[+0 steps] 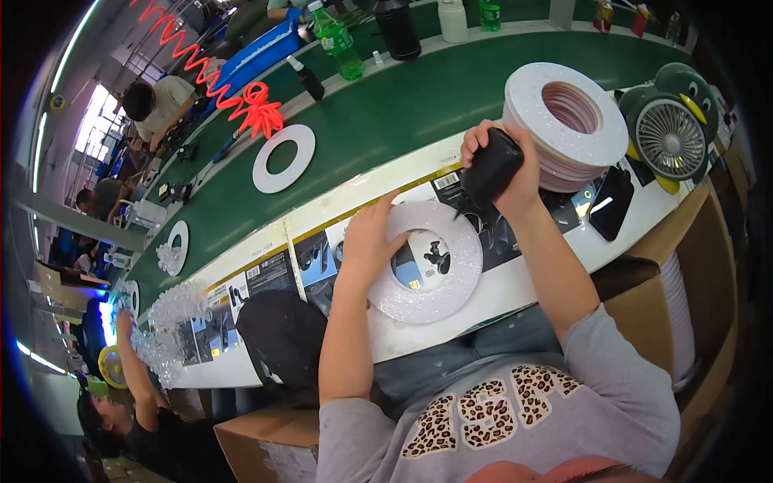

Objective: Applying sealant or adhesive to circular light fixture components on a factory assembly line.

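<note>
A flat white glittery ring (451, 278) lies in front of me on the work surface, over printed sheets. At its upper left rim, my left hand (366, 241) holds it with the thumb across its face. Above the ring's right side, my right hand (519, 173) is wrapped round a black bottle (491, 167), tilted with its thin tip pointing down towards the ring. Just beyond that hand stands a tall stack of similar white rings (523, 84). Whether the tip touches the ring, I cannot tell.
A green conveyor belt (362, 129) runs behind, carrying another white ring (302, 153). To the right are a green fan (675, 137) and a black phone (612, 205). A black stool seat (278, 338) and a cardboard box (266, 431) stand left. A co-worker (121, 423) reaches at far left.
</note>
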Demonstrator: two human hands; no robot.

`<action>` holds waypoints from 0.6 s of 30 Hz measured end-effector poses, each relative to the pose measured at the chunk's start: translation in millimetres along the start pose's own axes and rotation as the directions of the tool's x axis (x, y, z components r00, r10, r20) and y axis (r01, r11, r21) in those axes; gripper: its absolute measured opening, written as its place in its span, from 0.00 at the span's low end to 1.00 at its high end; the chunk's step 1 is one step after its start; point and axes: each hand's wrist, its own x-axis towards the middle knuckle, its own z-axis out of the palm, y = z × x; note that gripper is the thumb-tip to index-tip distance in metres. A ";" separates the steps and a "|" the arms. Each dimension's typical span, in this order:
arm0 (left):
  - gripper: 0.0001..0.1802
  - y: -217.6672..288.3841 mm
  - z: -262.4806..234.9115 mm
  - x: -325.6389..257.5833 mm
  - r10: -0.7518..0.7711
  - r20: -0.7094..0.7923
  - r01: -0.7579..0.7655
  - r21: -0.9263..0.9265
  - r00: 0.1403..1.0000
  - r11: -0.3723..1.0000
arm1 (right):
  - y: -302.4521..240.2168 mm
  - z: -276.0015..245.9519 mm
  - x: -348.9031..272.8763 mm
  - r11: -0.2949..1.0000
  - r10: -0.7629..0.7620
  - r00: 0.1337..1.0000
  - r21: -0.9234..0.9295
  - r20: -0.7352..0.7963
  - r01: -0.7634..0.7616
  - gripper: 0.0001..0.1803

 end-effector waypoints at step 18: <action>0.41 -3.1 -3.0 -0.4 -0.050 0.008 0.050 -0.081 0.999 0.995 | 25.7 14.4 -11.5 0.985 0.110 0.993 -0.137 0.050 -0.102 0.21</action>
